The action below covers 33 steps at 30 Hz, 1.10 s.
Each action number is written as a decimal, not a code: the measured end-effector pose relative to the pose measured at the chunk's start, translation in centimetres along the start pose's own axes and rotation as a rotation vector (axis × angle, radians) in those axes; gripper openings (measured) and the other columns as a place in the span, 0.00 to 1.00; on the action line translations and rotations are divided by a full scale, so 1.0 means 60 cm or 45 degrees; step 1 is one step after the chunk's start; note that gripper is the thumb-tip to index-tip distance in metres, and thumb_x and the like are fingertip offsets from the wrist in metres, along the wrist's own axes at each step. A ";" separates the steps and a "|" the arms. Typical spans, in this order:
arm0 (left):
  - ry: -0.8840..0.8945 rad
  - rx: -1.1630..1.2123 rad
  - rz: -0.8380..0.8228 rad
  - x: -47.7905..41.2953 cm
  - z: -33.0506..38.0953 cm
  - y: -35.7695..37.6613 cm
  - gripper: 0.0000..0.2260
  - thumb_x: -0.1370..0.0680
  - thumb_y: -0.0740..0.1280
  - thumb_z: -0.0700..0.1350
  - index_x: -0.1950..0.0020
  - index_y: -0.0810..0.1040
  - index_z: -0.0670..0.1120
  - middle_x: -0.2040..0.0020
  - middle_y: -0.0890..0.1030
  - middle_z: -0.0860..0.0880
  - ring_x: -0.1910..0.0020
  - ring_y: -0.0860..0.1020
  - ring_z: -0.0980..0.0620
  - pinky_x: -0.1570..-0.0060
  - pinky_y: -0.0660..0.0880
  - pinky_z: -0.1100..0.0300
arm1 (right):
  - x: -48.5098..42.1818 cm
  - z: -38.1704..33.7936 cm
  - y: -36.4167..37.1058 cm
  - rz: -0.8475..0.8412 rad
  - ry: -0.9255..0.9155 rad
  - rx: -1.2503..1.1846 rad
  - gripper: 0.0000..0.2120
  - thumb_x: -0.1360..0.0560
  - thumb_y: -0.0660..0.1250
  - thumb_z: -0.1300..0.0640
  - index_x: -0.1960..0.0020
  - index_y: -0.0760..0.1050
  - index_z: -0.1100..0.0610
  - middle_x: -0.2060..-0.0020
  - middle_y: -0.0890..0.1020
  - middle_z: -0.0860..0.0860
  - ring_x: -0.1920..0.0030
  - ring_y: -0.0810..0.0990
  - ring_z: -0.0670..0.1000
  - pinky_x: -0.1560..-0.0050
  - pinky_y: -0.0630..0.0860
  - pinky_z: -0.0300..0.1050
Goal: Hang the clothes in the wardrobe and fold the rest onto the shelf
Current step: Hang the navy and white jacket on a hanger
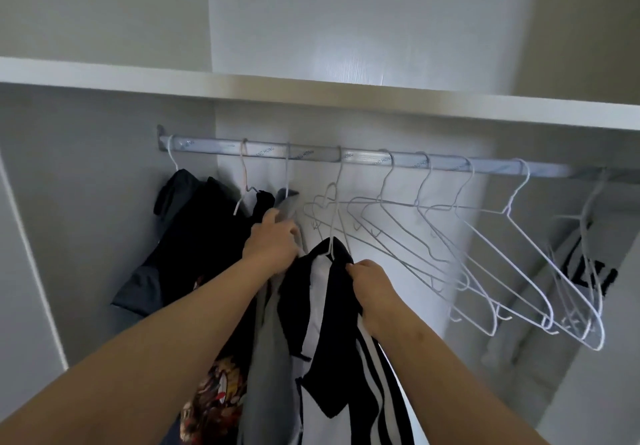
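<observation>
A black-and-white striped shirt (pixel 332 340) hangs on a white wire hanger from the metal rail (pixel 381 160) inside the wardrobe. My right hand (pixel 375 292) grips its right shoulder by the collar. My left hand (pixel 273 245) holds the grey garment (pixel 273 358) hanging just left of it, near that garment's top. Further left hang a black top with an orange print (pixel 214 396) and a dark jacket (pixel 187 244). Several empty wire hangers (pixel 485 254) fill the rail to the right.
A white shelf (pixel 311 95) runs across above the rail. White wardrobe walls close in on the left and back. At the far right hangs a white garment with black lettering (pixel 588 278).
</observation>
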<state>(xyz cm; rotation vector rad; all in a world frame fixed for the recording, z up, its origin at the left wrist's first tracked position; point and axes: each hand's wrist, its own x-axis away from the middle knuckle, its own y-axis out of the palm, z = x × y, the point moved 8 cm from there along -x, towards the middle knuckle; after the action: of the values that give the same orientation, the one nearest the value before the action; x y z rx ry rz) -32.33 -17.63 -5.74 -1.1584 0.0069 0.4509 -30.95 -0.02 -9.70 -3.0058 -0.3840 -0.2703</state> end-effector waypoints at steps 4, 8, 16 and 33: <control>0.032 0.028 -0.073 -0.036 -0.026 0.004 0.14 0.22 0.61 0.44 0.37 0.72 0.47 0.29 0.60 0.46 0.38 0.70 0.44 0.44 0.70 0.55 | -0.041 -0.039 0.013 0.049 -0.003 0.067 0.11 0.21 0.55 0.64 0.62 0.67 0.60 0.67 0.70 0.54 0.70 0.69 0.48 0.81 0.64 0.33; 0.056 0.079 -0.072 -0.068 -0.039 0.002 0.11 0.25 0.62 0.41 0.44 0.75 0.47 0.41 0.74 0.45 0.47 0.75 0.46 0.51 0.73 0.56 | -0.078 -0.068 0.010 0.138 -0.038 0.080 0.12 0.21 0.55 0.65 0.63 0.65 0.59 0.69 0.69 0.54 0.71 0.67 0.48 0.85 0.61 0.31; 0.111 0.193 -0.130 -0.110 -0.019 0.007 0.05 0.27 0.65 0.43 0.55 0.68 0.49 0.59 0.75 0.49 0.68 0.74 0.52 0.64 0.75 0.57 | -0.107 -0.120 0.032 0.140 -0.216 -0.020 0.09 0.22 0.55 0.63 0.60 0.65 0.59 0.65 0.71 0.53 0.67 0.71 0.48 0.74 0.69 0.37; 0.016 0.889 -0.056 -0.111 -0.042 0.025 0.13 0.28 0.65 0.34 0.56 0.73 0.54 0.64 0.74 0.48 0.71 0.76 0.55 0.77 0.73 0.67 | -0.218 -0.111 0.065 0.245 -0.303 0.058 0.03 0.22 0.57 0.61 0.53 0.67 0.60 0.63 0.72 0.55 0.62 0.73 0.53 0.65 0.70 0.43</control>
<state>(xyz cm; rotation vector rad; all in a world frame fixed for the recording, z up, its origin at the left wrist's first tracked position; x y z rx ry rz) -38.37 -21.65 -6.57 -0.4737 0.1392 0.3587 -43.46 -7.73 -5.93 -3.0076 -0.1140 0.1110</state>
